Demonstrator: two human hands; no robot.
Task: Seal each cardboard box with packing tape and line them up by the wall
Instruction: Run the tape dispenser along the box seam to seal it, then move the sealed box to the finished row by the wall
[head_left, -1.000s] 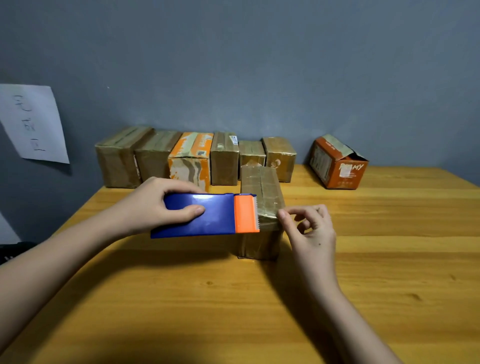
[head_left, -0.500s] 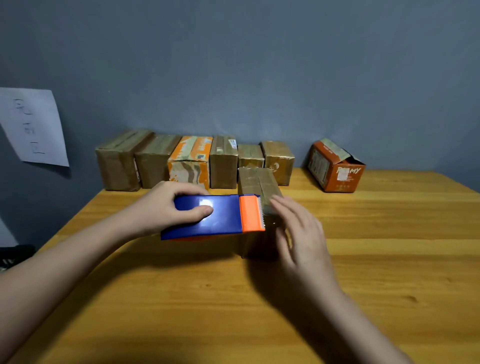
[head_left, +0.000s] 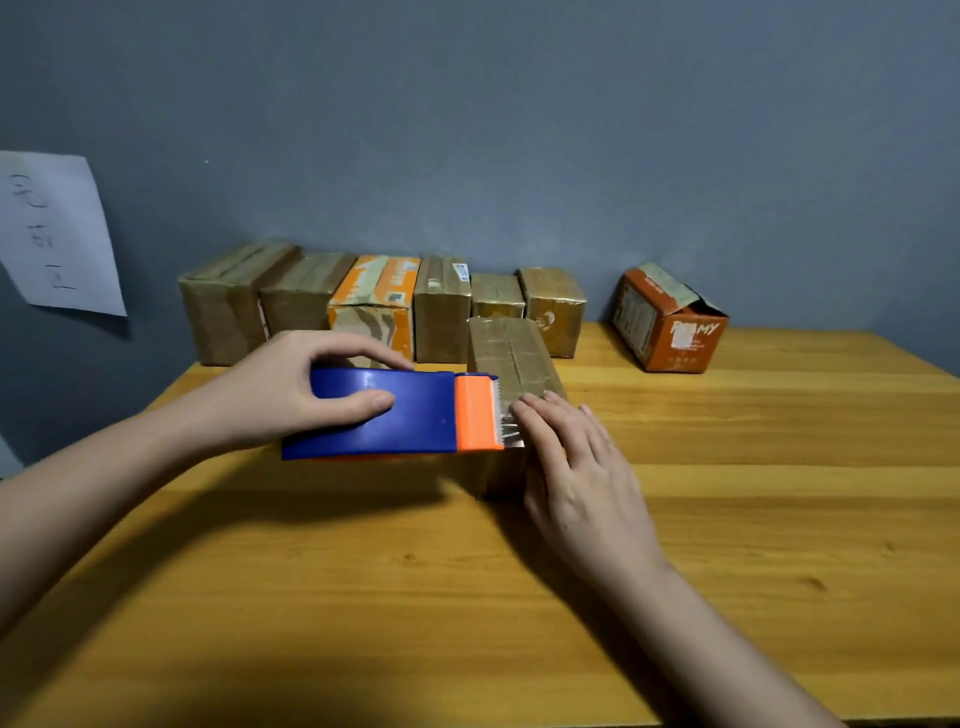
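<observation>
Taping the brown tape-wrapped cardboard box (head_left: 511, 358), mid-table on the yellow wooden table (head_left: 727, 519), in front of the wall row.

Left hand (head_left: 291, 395) grips the blue plastic tape dispenser with orange cutter head (head_left: 395, 413), thumb on top, fingers curled over its far edge; the cutter sits on the box's left near corner. Right hand (head_left: 576, 467) lies flat, fingers straight, pressing the box's near end just beside the serrated blade. A shiny tape strip at the blade looks uncut, hard to tell. Behind the box: row of six sealed cardboard boxes (head_left: 374, 306) against the grey wall (head_left: 519, 130). Right of the box, well apart: orange carton with open flap (head_left: 670, 327). Far left of the box: white paper sheet with handwriting (head_left: 54, 234) on the wall.
</observation>
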